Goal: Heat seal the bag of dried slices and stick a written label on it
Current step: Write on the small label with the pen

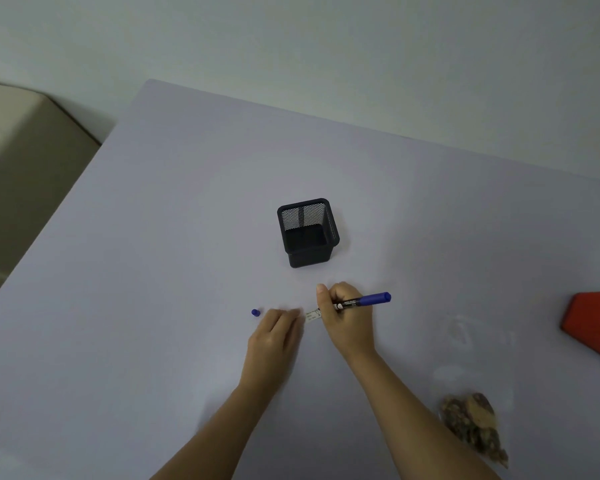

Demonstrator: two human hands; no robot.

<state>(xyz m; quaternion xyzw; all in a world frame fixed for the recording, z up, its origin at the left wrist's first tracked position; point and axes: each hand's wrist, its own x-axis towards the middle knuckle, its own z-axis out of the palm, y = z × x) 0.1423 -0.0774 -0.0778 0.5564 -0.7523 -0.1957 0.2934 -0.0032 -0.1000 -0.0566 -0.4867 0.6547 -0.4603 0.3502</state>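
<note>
A small white label lies on the pale table between my hands. My right hand grips a blue marker, its tip down at the label and its blue end pointing right. My left hand rests flat beside the label, fingertips at its left edge, holding nothing. The marker's blue cap lies loose on the table just left of my left hand. A clear bag of brown dried slices lies at the lower right, apart from both hands.
An empty black mesh pen holder stands just beyond my hands. A red device, likely the heat sealer, sits at the right edge, partly cut off. The table's left edge drops off beside a beige piece of furniture.
</note>
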